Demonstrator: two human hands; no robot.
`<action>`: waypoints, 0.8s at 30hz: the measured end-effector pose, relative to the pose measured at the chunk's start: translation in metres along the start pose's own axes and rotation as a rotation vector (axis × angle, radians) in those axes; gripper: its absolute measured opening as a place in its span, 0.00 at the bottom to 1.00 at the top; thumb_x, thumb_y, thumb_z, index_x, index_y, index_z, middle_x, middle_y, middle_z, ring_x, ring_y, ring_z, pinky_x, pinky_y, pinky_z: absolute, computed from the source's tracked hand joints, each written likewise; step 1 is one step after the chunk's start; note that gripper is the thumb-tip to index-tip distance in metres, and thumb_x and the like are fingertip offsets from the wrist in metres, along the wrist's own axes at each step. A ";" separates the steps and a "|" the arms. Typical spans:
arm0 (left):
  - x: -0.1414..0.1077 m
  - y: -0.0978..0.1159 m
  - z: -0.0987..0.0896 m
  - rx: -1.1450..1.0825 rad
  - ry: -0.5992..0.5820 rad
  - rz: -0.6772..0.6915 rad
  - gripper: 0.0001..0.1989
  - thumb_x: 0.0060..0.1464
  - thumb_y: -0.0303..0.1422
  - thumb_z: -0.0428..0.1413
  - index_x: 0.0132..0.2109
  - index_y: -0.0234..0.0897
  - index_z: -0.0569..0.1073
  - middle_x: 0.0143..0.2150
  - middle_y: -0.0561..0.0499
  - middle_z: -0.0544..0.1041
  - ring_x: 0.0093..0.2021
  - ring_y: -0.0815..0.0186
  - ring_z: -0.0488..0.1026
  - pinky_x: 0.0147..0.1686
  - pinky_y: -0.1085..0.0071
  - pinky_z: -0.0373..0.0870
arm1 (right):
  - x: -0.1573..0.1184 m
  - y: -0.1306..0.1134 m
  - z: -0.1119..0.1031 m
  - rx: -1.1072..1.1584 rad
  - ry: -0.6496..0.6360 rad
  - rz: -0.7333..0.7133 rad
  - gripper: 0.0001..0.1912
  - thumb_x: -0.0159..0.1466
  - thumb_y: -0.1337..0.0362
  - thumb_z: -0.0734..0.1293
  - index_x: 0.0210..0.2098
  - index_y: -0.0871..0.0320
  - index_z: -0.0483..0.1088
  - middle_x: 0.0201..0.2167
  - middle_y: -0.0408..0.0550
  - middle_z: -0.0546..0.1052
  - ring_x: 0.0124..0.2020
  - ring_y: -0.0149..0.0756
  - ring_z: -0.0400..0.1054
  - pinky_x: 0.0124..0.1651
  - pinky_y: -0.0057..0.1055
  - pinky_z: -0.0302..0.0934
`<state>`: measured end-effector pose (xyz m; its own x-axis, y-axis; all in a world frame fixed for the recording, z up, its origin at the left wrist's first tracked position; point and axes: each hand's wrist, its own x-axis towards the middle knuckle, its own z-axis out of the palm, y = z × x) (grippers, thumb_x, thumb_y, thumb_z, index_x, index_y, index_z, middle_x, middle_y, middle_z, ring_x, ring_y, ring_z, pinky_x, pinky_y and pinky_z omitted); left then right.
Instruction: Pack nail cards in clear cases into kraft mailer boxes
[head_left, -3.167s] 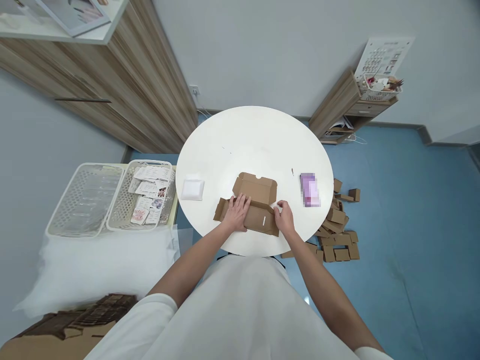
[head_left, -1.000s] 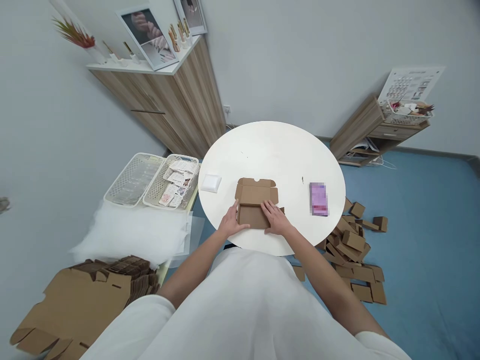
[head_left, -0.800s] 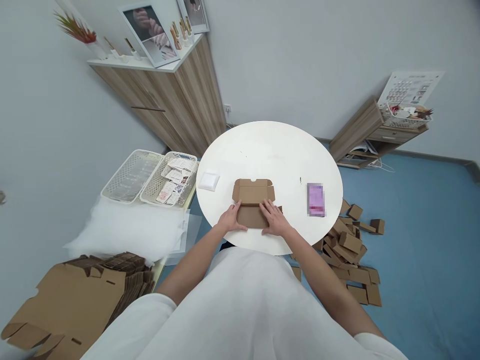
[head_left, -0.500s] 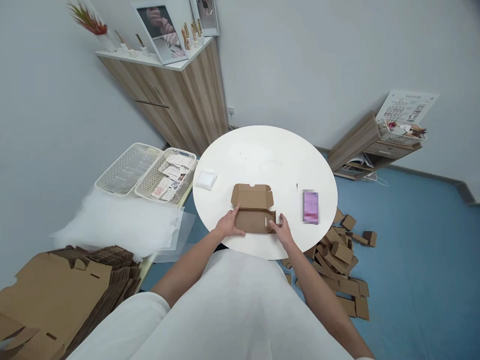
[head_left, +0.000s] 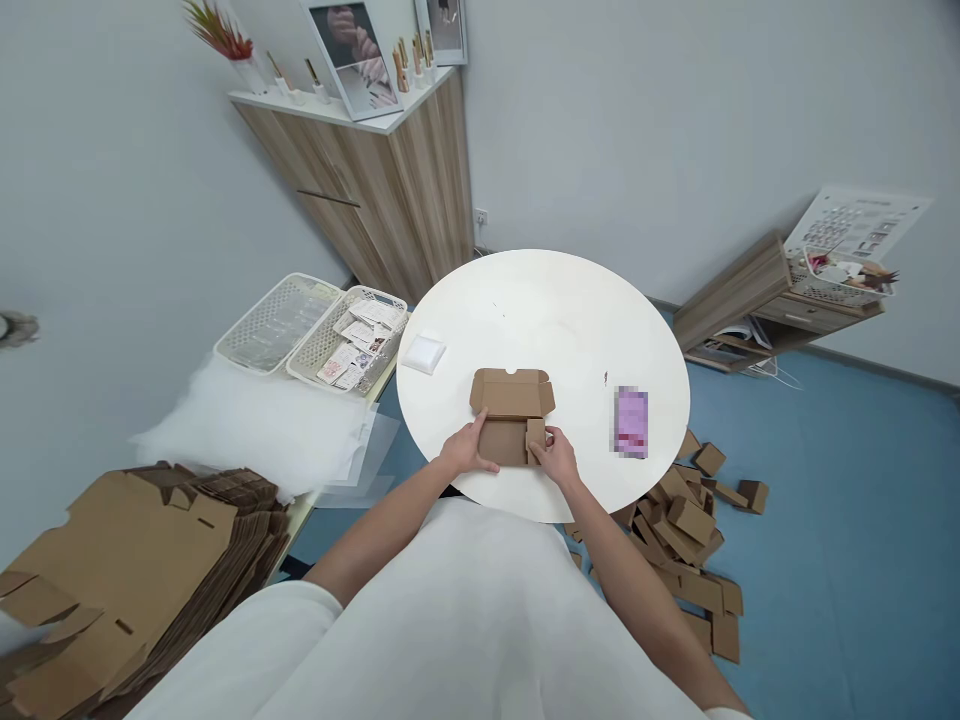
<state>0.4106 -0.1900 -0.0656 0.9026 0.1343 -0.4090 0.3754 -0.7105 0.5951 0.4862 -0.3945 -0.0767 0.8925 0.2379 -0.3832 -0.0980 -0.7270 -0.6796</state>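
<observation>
- Head view: a small room with pale walls and blue floor; a round white tabletop (head_left: 540, 310) fills the middle of the frame, a wooden cabinet (head_left: 390, 180) stands at upper left, and flat cardboard blanks (head_left: 127, 570) are stacked at lower left.
- The half-folded cardboard box (head_left: 510, 415) lies near the tabletop's lower edge, close to the person, its lid flap open toward the top of the frame.
- The left hand (head_left: 466, 455) presses flat on the box's left end, seemingly to pin it down.
- The right hand (head_left: 556, 460) pinches the right side flap (head_left: 535, 438), which stands folded inward.
- A purple phone (head_left: 631, 422) lies right of the box, a white pad (head_left: 424, 353) to its upper left; finished small boxes (head_left: 690, 530) litter the floor at lower right.
</observation>
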 end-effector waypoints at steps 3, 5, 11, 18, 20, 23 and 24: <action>-0.004 -0.002 0.002 -0.011 0.006 0.003 0.60 0.27 0.46 0.64 0.63 0.41 0.38 0.53 0.39 0.62 0.51 0.49 0.63 0.42 0.63 0.62 | 0.004 0.003 0.004 -0.080 -0.026 0.002 0.20 0.53 0.62 0.59 0.45 0.57 0.61 0.27 0.44 0.69 0.30 0.37 0.66 0.30 0.31 0.58; -0.009 -0.005 0.005 -0.045 0.024 0.026 0.58 0.32 0.46 0.63 0.63 0.41 0.35 0.53 0.40 0.61 0.50 0.52 0.64 0.42 0.64 0.63 | 0.005 0.005 0.006 -0.078 -0.023 0.016 0.18 0.53 0.65 0.57 0.44 0.57 0.60 0.25 0.43 0.70 0.28 0.37 0.66 0.29 0.30 0.57; -0.024 -0.018 0.018 -0.179 0.091 0.011 0.43 0.45 0.39 0.57 0.63 0.41 0.41 0.49 0.45 0.66 0.36 0.66 0.69 0.40 0.66 0.66 | 0.003 0.010 0.015 -0.026 0.073 0.034 0.18 0.53 0.67 0.56 0.44 0.57 0.59 0.25 0.44 0.70 0.28 0.38 0.65 0.29 0.31 0.56; -0.011 -0.016 0.017 -0.228 0.067 0.002 0.27 0.50 0.30 0.52 0.58 0.41 0.56 0.49 0.47 0.68 0.44 0.64 0.68 0.42 0.66 0.66 | -0.001 0.016 0.018 0.170 0.141 0.137 0.23 0.53 0.52 0.59 0.44 0.58 0.60 0.27 0.43 0.69 0.29 0.37 0.64 0.32 0.31 0.57; -0.005 -0.014 0.015 -0.215 0.063 0.003 0.28 0.50 0.31 0.53 0.58 0.40 0.56 0.50 0.46 0.68 0.45 0.63 0.67 0.42 0.67 0.67 | -0.002 0.015 0.017 0.201 0.174 0.148 0.25 0.52 0.49 0.60 0.45 0.58 0.61 0.30 0.44 0.69 0.31 0.36 0.64 0.33 0.31 0.57; 0.004 -0.013 0.014 -0.186 0.053 0.016 0.30 0.49 0.33 0.54 0.59 0.39 0.54 0.51 0.45 0.66 0.47 0.62 0.65 0.41 0.67 0.66 | -0.005 0.014 0.018 0.228 0.209 0.153 0.27 0.52 0.49 0.60 0.45 0.58 0.61 0.32 0.45 0.67 0.32 0.36 0.62 0.35 0.31 0.57; 0.006 -0.013 0.014 -0.178 0.049 0.021 0.31 0.49 0.34 0.54 0.59 0.39 0.53 0.51 0.44 0.66 0.47 0.62 0.65 0.41 0.67 0.66 | -0.006 0.013 0.019 0.230 0.225 0.154 0.27 0.52 0.49 0.61 0.46 0.58 0.61 0.32 0.46 0.67 0.33 0.36 0.62 0.35 0.32 0.57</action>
<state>0.4079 -0.1892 -0.0853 0.9181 0.1573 -0.3638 0.3840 -0.5806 0.7180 0.4717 -0.3930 -0.0951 0.9317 -0.0293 -0.3621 -0.3125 -0.5731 -0.7576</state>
